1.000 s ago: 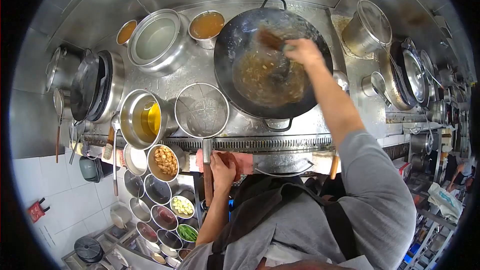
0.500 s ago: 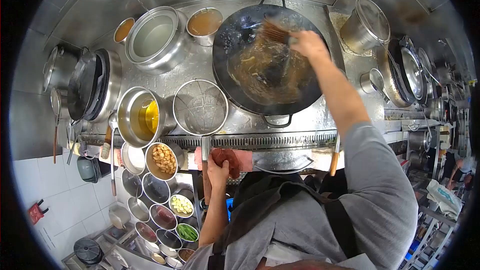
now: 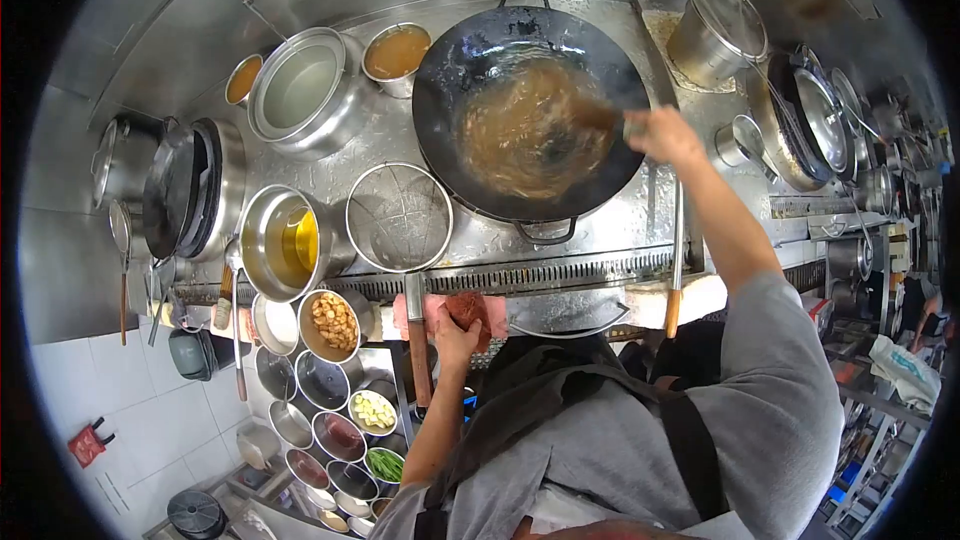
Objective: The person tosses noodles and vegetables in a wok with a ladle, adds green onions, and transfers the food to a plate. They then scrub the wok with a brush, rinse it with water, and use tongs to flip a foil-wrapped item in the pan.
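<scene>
My right hand (image 3: 665,136) is closed round the handle end of a wok brush (image 3: 592,114), whose bristles are blurred by motion inside the large black wok (image 3: 440,130). Brownish water (image 3: 520,130) swirls in the wok bowl. Down at the stove's front edge, my left hand (image 3: 457,340) is closed on a crumpled reddish-brown cloth (image 3: 467,312). Beside that hand lies a wooden-handled tool (image 3: 420,360), its metal part resting over the edge. A pink cloth (image 3: 492,310) is spread beneath the held one.
A round wire strainer (image 3: 400,218) and a pot with yellow oil (image 3: 280,245) stand left of the wok. Behind them are a large water pot (image 3: 300,90) and a container of brown liquid (image 3: 397,52). A wooden-handled tool (image 3: 674,270) lies at right. Several ingredient bowls (image 3: 334,325) fill the lower left.
My right hand has swept the brush right and slightly down, from the wok's upper middle toward its right rim. My left hand keeps hold of the cloth. The view has shifted slightly.
</scene>
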Demonstrator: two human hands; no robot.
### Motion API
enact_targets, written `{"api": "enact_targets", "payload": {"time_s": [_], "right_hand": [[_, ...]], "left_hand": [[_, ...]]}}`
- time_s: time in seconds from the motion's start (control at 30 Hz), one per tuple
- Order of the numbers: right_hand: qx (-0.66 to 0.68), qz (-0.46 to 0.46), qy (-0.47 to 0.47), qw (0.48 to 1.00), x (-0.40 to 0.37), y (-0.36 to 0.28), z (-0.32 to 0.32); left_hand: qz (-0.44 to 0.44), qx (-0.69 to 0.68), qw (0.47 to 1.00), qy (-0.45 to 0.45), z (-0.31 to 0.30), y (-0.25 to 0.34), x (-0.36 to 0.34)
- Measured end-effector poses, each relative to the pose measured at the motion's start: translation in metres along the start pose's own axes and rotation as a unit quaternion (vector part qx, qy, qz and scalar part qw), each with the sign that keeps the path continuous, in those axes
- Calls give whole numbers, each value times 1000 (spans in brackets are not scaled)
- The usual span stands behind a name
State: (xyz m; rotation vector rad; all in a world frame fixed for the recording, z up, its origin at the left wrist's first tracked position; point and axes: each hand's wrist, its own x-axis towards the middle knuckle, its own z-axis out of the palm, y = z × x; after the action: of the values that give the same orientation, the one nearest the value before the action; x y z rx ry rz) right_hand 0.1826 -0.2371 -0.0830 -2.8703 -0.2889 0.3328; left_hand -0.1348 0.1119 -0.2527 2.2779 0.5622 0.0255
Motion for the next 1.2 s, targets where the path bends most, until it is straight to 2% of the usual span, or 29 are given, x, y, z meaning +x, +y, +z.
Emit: {"api": "enact_targets", "payload": {"time_s": [0.07,0.1,0.17,0.2,0.23,0.27,0.3,0.37,0.4,0.47,0.53,0.57,0.6,0.63,0.7,0.8,0.83,0.87,0.93,0.97,1.03,1.07,1.1,1.13,1.17,1.2], "right_hand": [[40,32,137,989,49,-2,6],[20,6,135,991,73,-15,9],[17,-24,109,994,103,-61,12],[33,-29,83,996,109,-86,10],[57,-48,78,994,105,-103,15],[79,-64,73,992,95,-112,21],[100,-96,62,988,88,-110,33],[150,-160,57,974,64,-106,39],[152,-161,61,973,48,-99,33],[204,-107,111,967,15,-72,18],[375,52,25,925,-20,-37,-10],[413,73,65,905,-29,-10,-6],[449,92,108,882,-36,15,0],[447,95,115,882,-45,38,1],[373,212,81,900,-63,67,-9],[386,170,89,902,-89,77,-18],[431,132,96,887,-97,82,-13],[435,135,98,885,-102,87,-5],[365,152,117,911,-112,90,9],[407,152,106,895,-123,83,2],[425,142,96,889,-139,76,-7],[440,131,81,885,-147,74,-6],[451,141,46,880,-151,76,-4],[453,143,51,879,-152,82,8],[376,80,103,918,-152,88,27],[294,17,152,944,-157,88,33]], "left_hand": [[-52,7,996,-67,-2,4,6],[-53,11,996,-66,2,-8,7],[-122,-194,969,-91,10,-40,11],[-121,-189,971,-87,0,-30,13],[-197,-340,911,-126,-20,-5,14],[-265,-481,820,-163,-37,15,11],[-260,-478,823,-164,-46,27,9],[-264,-588,752,-140,-61,47,3],[-267,-638,711,-127,-72,64,-4],[-258,-640,708,-153,-79,83,-9],[-278,-612,718,-183,-63,67,-8],[-265,-611,730,-153,-48,59,-5],[-262,-611,729,-160,-39,59,-4],[-249,-574,763,-162,-31,62,-1],[-216,-521,812,-151,-26,95,1],[-225,-480,840,-118,-12,115,19],[-221,-488,834,-131,-10,124,27],[-235,-478,836,-135,-3,125,41],[-267,-524,805,-79,9,166,52],[-267,-519,808,-82,17,176,59],[-251,-524,801,-143,34,190,78],[-250,-520,804,-146,35,192,82],[-251,-467,824,-200,35,195,88],[-250,-412,839,-254,38,198,94],[-274,-460,821,-198,58,183,107],[-273,-455,823,-200,63,180,107]]}}
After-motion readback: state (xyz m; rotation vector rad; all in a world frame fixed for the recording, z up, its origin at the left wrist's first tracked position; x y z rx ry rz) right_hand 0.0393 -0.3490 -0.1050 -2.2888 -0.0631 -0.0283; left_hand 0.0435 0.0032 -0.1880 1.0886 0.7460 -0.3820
